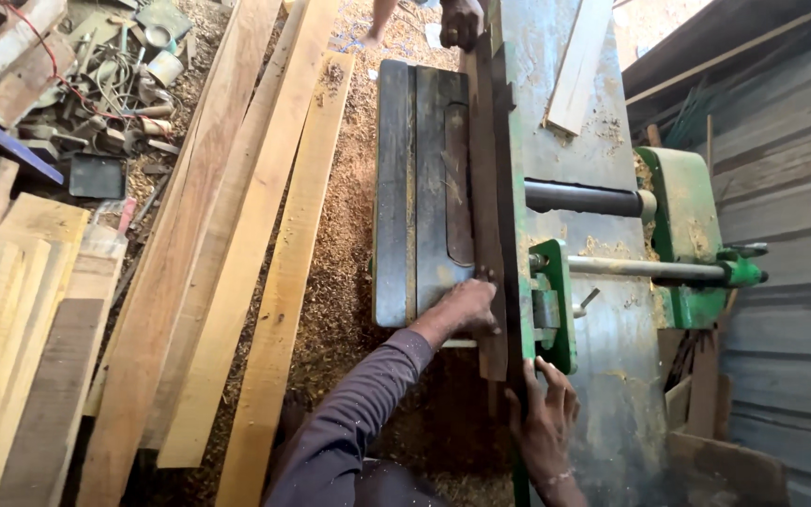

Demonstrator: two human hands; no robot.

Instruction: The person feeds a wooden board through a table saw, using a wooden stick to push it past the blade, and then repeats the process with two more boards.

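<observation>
Left hand [466, 305] presses flat on a dark board [488, 216]; right hand [544, 413] grips its near end against the green fence [518, 225]

A long dark board [488, 207] stands on its edge on the machine's tabletop [420, 188] — pressed against the green fence [518, 235]. The left hand [466, 305] pushes flat on the board near the tabletop's near edge. The right hand [544, 418] holds the board's near end. Another person's hand [462, 21] grips the far end — sawdust [340, 253] covers the floor.
</observation>
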